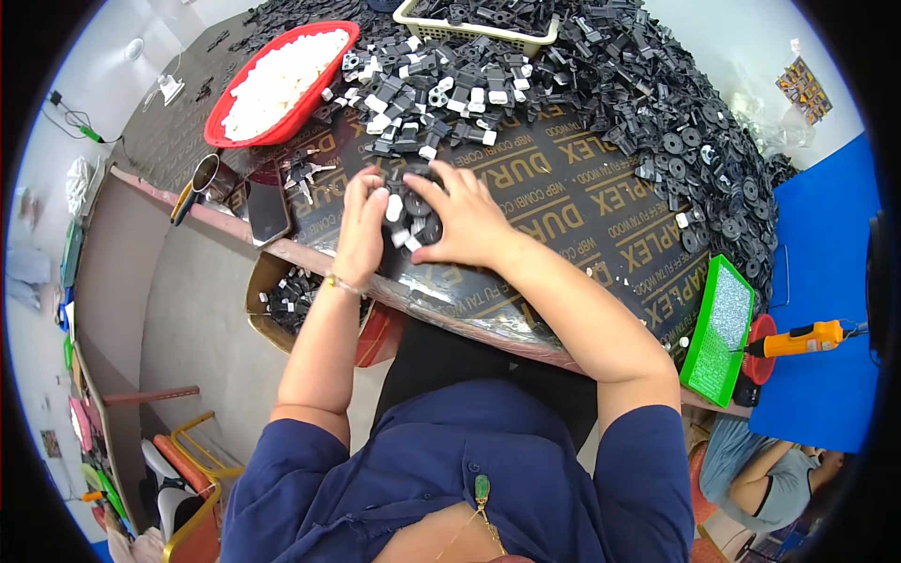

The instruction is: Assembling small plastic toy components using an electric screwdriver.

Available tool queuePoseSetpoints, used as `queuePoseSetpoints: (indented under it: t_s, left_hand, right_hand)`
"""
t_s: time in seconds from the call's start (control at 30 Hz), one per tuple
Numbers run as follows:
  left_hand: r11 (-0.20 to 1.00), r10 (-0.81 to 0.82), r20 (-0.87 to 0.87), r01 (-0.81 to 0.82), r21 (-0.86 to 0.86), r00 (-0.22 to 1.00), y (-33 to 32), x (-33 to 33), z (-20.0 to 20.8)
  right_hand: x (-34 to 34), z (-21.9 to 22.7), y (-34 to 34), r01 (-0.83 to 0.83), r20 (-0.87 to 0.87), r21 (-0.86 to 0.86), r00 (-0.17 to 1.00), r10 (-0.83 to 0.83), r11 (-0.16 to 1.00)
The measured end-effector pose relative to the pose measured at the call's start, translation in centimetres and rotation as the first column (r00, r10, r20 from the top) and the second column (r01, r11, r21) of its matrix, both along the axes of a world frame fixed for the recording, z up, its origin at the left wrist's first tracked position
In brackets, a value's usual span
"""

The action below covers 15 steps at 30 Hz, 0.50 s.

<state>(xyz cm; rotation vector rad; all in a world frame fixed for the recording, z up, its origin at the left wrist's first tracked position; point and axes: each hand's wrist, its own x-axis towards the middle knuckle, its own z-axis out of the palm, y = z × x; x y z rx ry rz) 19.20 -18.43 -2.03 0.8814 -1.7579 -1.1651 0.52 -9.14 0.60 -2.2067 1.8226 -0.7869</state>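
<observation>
My left hand (360,230) and my right hand (467,218) are cupped toward each other near the table's front edge. Between them is a small cluster of black plastic parts (419,202), some round, with white pieces (394,208) among them. The right thumb and fingers curve around the cluster's right side, while the left fingers press along its other side. Just beyond my hands lies a spread of black plastic parts with white ends (432,98). The palms and the underside of the cluster are hidden.
A red basin (214,131) of white pieces stands at far left. Nearer are a metal cup (214,175), keys (305,175) and a phone (268,212). Black parts (648,84) pile up behind. A green tray (699,361) and an orange electric screwdriver (802,340) are at right.
</observation>
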Motion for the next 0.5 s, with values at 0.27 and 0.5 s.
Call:
queuePoseSetpoints:
  t_s: [0.27, 0.5]
  left_hand:
    - [0.98, 0.123, -0.289, -0.07, 0.187, 0.949, 2.3, -1.3, 0.7]
    - [0.959, 0.171, -0.658, 0.031, 0.283, 0.734, 4.1, 0.5, 2.4]
  right_hand:
    - [2.9, -1.0, 1.2, -0.013, 0.248, -0.173, 0.967, 0.056, 0.985]
    - [4.9, 1.0, 0.3, -0.156, 0.176, -0.454, 0.95, 0.259, 0.878]
